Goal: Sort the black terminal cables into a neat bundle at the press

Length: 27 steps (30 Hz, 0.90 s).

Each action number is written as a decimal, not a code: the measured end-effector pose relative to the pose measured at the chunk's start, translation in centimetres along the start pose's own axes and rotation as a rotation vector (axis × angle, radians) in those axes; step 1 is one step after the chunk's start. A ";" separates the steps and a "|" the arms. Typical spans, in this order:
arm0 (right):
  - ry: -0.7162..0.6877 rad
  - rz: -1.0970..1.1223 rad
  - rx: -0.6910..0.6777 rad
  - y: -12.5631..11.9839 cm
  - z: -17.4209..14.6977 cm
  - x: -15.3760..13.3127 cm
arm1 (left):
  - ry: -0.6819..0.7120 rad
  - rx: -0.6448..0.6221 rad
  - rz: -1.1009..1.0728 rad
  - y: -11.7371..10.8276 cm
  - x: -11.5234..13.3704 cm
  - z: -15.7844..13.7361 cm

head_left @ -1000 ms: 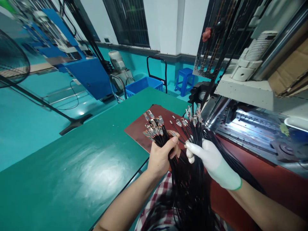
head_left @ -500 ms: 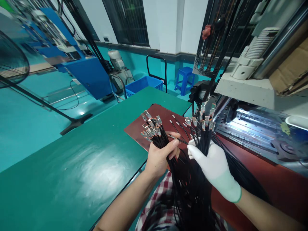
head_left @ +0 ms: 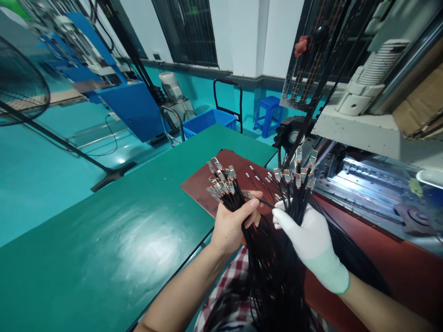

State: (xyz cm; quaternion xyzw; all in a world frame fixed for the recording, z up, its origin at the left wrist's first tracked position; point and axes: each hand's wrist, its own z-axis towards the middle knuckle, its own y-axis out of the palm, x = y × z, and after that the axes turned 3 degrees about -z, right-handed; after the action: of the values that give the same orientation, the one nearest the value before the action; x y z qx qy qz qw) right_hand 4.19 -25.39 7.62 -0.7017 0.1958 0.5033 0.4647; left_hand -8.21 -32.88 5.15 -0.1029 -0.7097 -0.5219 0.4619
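My bare left hand (head_left: 231,225) is closed round a bundle of black cables (head_left: 232,201) whose metal connector ends fan out above the fist. In a white glove, my right hand (head_left: 309,235) grips a second bundle of black cables (head_left: 296,203), also with metal ends upward. One single cable (head_left: 266,202) stretches between the two hands, its end at my left fingertips and its other part at my right thumb. Below the hands the cable lengths hang down together over my lap. More cables with small metal tips (head_left: 258,178) lie behind the hands.
A reddish-brown sheet (head_left: 200,182) lies on the green table (head_left: 114,230). At the right stands a machine with a shiny metal bed (head_left: 367,177). Beyond the table are a blue crate (head_left: 209,121), a blue stool (head_left: 268,115) and a fan (head_left: 22,83) at far left.
The view has shifted slightly, so everything sits a little further right. Both hands keep their bundles, and the single cable still spans between them.
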 end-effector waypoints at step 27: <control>-0.100 0.122 -0.142 -0.8 1.4 1.0 | 0.022 0.006 0.187 -0.2 0.2 -0.1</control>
State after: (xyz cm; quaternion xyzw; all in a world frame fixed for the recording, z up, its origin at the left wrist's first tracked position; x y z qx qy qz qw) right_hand 4.49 -23.65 7.05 -0.6936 0.1783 0.5777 0.3917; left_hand -8.42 -33.09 5.18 -0.1617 -0.6934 -0.4756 0.5166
